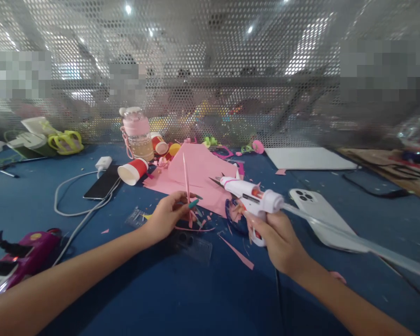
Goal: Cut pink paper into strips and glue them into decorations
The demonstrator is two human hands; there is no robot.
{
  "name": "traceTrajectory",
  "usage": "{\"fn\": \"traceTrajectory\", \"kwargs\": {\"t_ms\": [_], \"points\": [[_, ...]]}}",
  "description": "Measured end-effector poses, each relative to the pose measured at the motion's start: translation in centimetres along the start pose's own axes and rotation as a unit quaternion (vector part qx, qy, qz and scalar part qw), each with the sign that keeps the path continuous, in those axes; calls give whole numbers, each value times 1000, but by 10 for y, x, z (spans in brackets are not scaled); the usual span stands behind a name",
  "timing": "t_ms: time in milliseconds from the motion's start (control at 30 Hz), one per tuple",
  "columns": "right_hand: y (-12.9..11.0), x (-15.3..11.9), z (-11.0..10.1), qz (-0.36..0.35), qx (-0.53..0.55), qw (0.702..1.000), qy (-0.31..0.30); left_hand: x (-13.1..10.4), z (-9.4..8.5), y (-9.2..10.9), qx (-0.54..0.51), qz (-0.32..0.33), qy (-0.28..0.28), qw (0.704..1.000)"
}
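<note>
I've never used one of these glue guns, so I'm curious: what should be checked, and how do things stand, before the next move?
1. Glue gun gripped in the right hand: ok.
2. Long clear stick at the back of the gun: ok.
3. Thin pink strip held upright in the left hand: ok.
4. Nozzle apart from the left fingers: ok, a gap shows.
5. Table free of loose scraps around the hands: not ok, pink paper scraps lie there.
6. Gun hot enough: cannot tell, heat doesn't show.
</note>
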State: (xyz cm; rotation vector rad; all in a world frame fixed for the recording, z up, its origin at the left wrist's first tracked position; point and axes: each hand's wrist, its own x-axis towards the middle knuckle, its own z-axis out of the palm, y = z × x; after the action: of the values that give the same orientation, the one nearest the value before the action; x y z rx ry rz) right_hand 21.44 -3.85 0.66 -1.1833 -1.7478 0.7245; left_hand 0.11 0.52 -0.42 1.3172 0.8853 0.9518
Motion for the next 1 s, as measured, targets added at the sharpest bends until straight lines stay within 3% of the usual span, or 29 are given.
{"fn": "traceTrajectory", "kwargs": {"t_ms": [200, 300, 400, 633, 767, 900, 1000], "points": [[-8, -1, 23, -132, -221, 966, -5, 16, -24, 49, 151, 46, 108, 982], [-24, 3, 51, -113, -330, 937, -36, 13, -38, 78, 241, 20, 85, 966], [-45, 17, 85, -25, -396, 916, -64, 5, -49, 99, 370, 38, 92, 924], [-85, 67, 172, 25, -385, 922, -37, -12, -56, 121, 548, 72, 41, 833], [-99, 77, 214, 79, -370, 925, -29, -17, -53, 127, 608, 79, 30, 789], [-110, 73, 230, 68, -324, 942, -53, -17, -48, 127, 647, 59, 38, 759], [-116, 62, 221, 36, -299, 950, -76, -18, -46, 126, 655, 50, 37, 753]]}}
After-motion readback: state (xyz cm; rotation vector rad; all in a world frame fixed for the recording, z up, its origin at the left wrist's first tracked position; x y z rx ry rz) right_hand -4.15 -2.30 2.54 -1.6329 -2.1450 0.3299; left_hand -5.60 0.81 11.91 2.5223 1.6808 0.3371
